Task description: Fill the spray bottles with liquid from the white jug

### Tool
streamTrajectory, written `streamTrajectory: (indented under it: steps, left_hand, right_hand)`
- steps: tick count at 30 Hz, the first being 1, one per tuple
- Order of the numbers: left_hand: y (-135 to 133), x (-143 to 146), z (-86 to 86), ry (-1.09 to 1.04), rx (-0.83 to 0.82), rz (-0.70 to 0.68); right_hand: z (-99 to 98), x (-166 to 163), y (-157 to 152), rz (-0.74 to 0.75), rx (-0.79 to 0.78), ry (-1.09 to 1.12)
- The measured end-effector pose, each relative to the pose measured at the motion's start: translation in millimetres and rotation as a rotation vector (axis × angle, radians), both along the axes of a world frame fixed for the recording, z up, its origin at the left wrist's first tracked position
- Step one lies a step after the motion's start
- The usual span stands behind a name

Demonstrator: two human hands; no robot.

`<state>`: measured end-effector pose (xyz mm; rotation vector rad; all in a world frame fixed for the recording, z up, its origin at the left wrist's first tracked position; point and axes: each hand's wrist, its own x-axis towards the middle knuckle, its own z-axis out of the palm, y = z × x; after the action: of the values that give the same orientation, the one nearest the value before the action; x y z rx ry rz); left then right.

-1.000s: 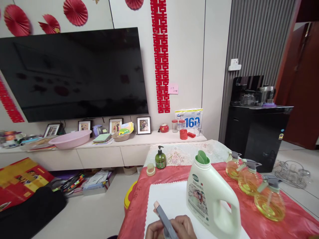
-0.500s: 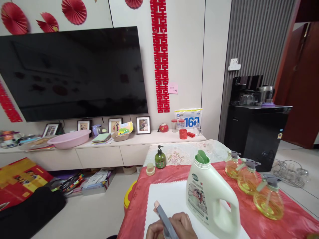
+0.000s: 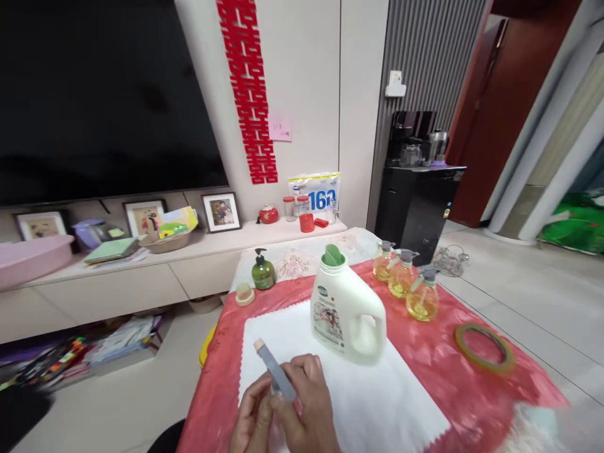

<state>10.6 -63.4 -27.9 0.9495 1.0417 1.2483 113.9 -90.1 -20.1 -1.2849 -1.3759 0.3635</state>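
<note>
A pale green plastic jug [image 3: 348,314] with a moulded handle stands upright on a white sheet with zigzag edges [image 3: 372,402], over a shiny red table covering [image 3: 406,358]. In front of the jug and to its left, the person's right hand [image 3: 306,402] holds a slim, flat grey piece with a pinkish tip [image 3: 276,371], tilted upward. The left hand [image 3: 255,412] is curled against the piece's lower end; whether it grips cannot be told. A green curved insert [image 3: 333,255] sits in the jug's mouth. Behind the jug, to its left, are a dark green pump bottle [image 3: 263,274] and a pale translucent cap [image 3: 245,294]. Right of the jug stand three clear spray bottles of yellow liquid [image 3: 400,288]; nearer lies a yellowish tape ring [image 3: 507,362].
</note>
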Motion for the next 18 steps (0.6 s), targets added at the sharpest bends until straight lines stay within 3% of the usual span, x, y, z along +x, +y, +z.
streamTrajectory:
  steps: [5,9,18]
  left_hand:
    - [-3,-15,2.1,0.244,0.004,-0.164]
    - [-6,-25,1.3,0.339,0.114,-0.283]
    - [-8,-31,-25.4,0.343,0.2,-0.412]
  right_hand:
    - [10.9,2,-10,-0.026,-0.027,0.025]
    - [8.5,2,-13,-0.002,-0.033,0.051]
    - [-10.5,-1,-21,-0.032,-0.036,-0.021]
